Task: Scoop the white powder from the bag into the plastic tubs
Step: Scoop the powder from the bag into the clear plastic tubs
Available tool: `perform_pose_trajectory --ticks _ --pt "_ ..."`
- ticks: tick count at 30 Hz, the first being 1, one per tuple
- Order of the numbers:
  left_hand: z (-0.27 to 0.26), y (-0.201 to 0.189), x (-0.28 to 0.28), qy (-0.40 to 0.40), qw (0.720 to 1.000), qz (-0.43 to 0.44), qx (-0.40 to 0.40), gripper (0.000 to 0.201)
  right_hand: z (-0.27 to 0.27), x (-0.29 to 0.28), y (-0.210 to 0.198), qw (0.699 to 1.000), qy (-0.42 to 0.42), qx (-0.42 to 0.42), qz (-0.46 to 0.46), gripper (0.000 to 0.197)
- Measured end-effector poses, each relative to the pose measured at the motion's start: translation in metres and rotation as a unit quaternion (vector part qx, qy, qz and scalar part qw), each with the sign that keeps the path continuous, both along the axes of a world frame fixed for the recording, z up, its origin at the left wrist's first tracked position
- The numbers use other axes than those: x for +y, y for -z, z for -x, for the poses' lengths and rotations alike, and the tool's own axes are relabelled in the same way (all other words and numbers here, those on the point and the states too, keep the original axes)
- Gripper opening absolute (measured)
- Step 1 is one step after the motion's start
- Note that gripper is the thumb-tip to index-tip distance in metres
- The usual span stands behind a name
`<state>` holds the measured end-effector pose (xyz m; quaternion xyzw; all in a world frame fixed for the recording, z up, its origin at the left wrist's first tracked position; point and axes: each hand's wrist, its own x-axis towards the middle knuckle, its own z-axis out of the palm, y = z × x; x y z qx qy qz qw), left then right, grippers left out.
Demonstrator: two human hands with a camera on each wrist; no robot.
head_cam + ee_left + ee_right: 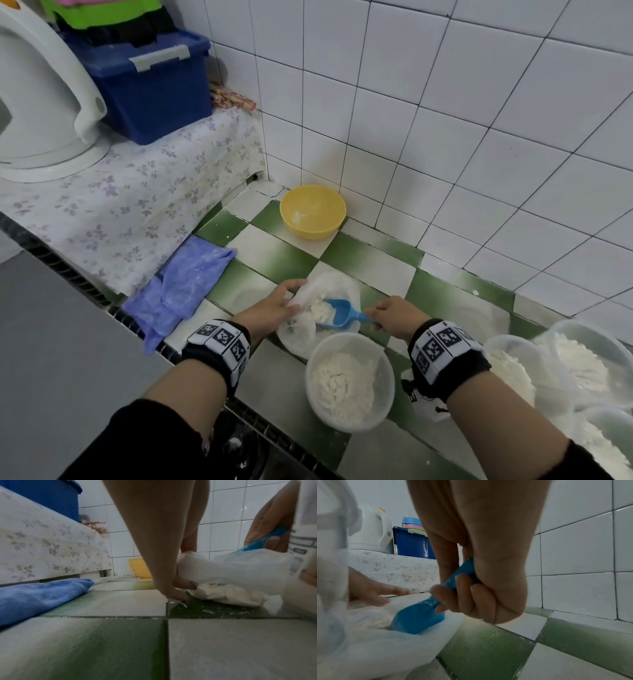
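right hand (394, 317) is gripping my blue scoop (337, 313) by its stiff handle; left hand (277, 305) is pinching the limp, slippery bag (337, 286) rim; powder (320, 310) is feeling light, spillable.

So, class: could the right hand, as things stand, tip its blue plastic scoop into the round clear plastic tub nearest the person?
Probably yes: the right hand grips the blue plastic scoop, the round clear plastic tub sits open, nothing between.

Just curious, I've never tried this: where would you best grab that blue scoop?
By its narrow handle, coming from the right side, as the right hand grips it now. The blue scoop points its open bowl left into the bag, so the handle end sticks out free.
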<state>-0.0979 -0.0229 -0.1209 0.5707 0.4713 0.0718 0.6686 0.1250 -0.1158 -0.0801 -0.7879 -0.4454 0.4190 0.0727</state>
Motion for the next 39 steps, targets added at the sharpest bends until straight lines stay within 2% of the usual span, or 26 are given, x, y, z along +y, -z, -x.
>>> perform_pose_trajectory --ticks 5,13,19,26,28,30,35,39 --pt "0.001 0.001 0.0 0.026 0.999 -0.021 0.017 0.032 -0.001 -0.001 0.0 1.0 -0.001 0.006 0.002 0.031" --pt "0.002 0.0 -0.001 0.03 0.999 0.024 0.011 0.029 0.003 0.007 0.002 1.0 -0.003 0.014 -0.002 0.031" --pt "0.005 0.005 -0.005 -0.045 0.999 -0.009 0.008 0.032 -0.001 -0.003 -0.008 0.998 0.028 0.055 -0.013 0.028" --pt "0.003 0.002 -0.02 -0.09 0.994 -0.058 0.005 0.033 -0.014 -0.018 -0.034 0.99 0.081 0.113 -0.022 0.02" --pt "0.002 0.0 -0.026 -0.134 0.99 -0.049 0.007 0.031 -0.019 -0.027 -0.045 0.983 0.104 0.139 -0.054 0.019" --pt "0.002 0.002 -0.032 -0.172 0.983 -0.053 0.021 0.039 -0.025 -0.037 -0.057 0.972 0.119 0.177 -0.094 0.018" --pt "0.002 0.008 -0.047 -0.244 0.969 -0.036 0.024 0.053 -0.038 -0.065 -0.086 0.961 0.078 0.229 -0.135 0.021" --pt "0.001 0.012 -0.056 -0.264 0.964 -0.023 0.036 0.059 -0.038 -0.085 -0.101 0.971 0.014 0.194 -0.143 0.017"
